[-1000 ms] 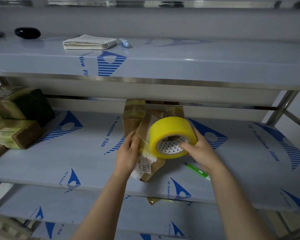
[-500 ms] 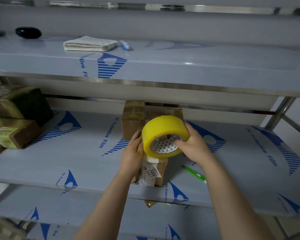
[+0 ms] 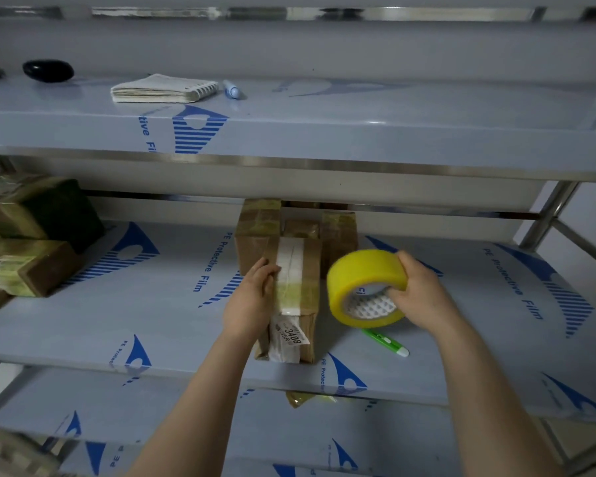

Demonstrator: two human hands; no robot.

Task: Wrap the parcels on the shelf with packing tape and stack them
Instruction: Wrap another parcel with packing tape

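A brown cardboard parcel with a white label reading 3408 lies flat on the middle shelf, a strip of tape across its top. My left hand grips its left side, fingers curled over the top edge. My right hand holds a yellow roll of packing tape just right of the parcel, thumb through the core. Two or three more taped parcels stand behind it at the back of the shelf.
Stacked parcels sit at the shelf's left end. A green cutter lies under the tape roll. The upper shelf carries a notebook, a marker and a black object. A metal post stands at right.
The parcel went from tilted upright to lying flat on the shelf. My right hand carried the tape roll off the parcel to its right.
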